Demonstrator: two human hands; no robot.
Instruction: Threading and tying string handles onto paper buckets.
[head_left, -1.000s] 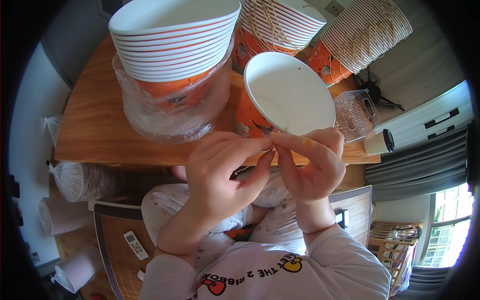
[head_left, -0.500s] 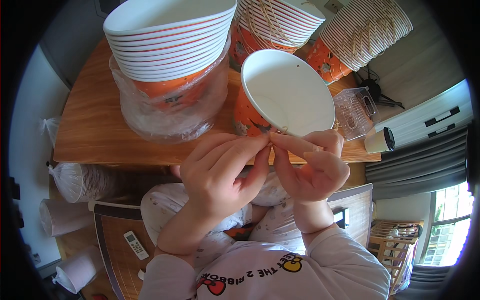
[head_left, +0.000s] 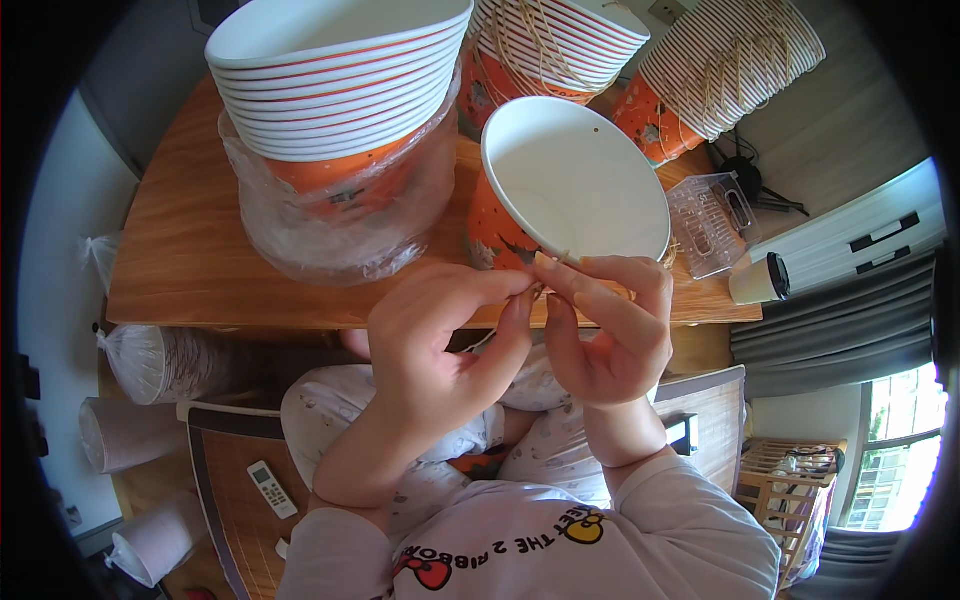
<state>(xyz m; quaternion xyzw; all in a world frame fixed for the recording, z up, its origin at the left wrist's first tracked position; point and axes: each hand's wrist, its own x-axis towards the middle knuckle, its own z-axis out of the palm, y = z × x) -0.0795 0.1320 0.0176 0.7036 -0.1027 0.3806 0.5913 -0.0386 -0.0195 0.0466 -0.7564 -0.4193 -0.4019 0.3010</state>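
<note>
A single orange paper bucket (head_left: 600, 190) with a white inside stands on the table right in front of me, a small hole in its far wall. At its near rim shows a short bit of twine (head_left: 566, 257). My left hand (head_left: 430, 340) is closed, thumb and forefinger pinched just outside that rim on what looks like the twine's end. Against those fingertips, my right hand (head_left: 618, 340) has its forefinger by the rim and its thumb below. Its fingers seem to hold the twine too, though most of the strand is hidden.
On the wooden table (head_left: 180, 240), a nested bucket stack (head_left: 340, 110) sits in clear plastic at left. Twine-strung stacks (head_left: 560, 50) stand behind. A clear plastic box (head_left: 708, 225) and a black-lidded cup (head_left: 758, 282) are at right. A remote (head_left: 272, 489) lies beside me.
The right hand's fingers have shifted left and straightened, the forefinger now at the rim. My left fingertips have dropped slightly in their pinch. The bucket has hardly moved.
</note>
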